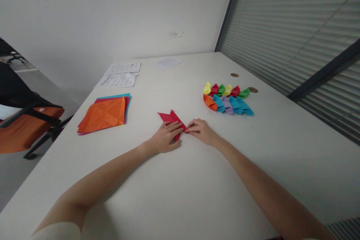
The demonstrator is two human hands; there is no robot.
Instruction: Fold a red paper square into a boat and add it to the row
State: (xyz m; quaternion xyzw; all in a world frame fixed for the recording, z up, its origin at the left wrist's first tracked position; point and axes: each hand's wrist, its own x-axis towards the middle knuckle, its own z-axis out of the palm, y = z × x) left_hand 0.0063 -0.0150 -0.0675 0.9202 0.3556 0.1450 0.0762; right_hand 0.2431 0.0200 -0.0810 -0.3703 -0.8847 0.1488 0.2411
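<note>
A partly folded red paper (170, 117) lies on the white table (197, 187) in front of me. My left hand (165, 137) rests flat on its near end, fingers stretched out and pressing it down. My right hand (200, 130) pinches the paper's right tip with fingers drawn together. Only the far part of the red paper shows beyond my fingers.
A stack of coloured sheets, orange on top (104, 114), lies to the left. Several finished folded paper pieces (227, 99) sit in two rows to the right. Printed white sheets (120, 75) lie at the back. An orange chair (26, 125) stands off the left edge; blinds line the right.
</note>
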